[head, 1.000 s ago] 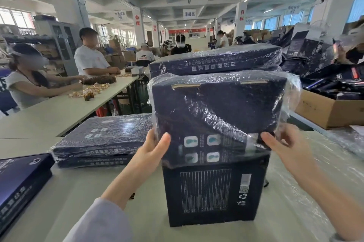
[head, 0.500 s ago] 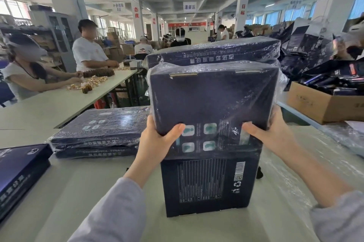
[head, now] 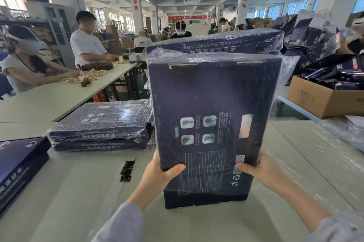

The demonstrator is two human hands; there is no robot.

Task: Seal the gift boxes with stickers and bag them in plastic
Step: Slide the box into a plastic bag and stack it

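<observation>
Close in front of me, standing on end on the table point(head: 82, 198), the gift box point(head: 214, 104) is sleeved in the plastic bag point(head: 206, 55) almost to its foot, with only a low band of bare card showing. My left hand point(head: 157, 174) and right hand point(head: 263, 171) each clamp a lower side edge, thumbs laid across the near face and fingers curled round behind, pinching film against card. It looks to me a stiff, flat-sided box, probably not heavy but broad enough to want both hands. The film is thin and slick, so I judge the sure hold is low on the side edges, squeezing through the plastic, and the sharp corners could split the bag if I tug. Compared with a second ago, the bag's open edge has come down from about mid-height to near the bottom, and both hands have slid down with it from the middle of the sides to the lower corners.
</observation>
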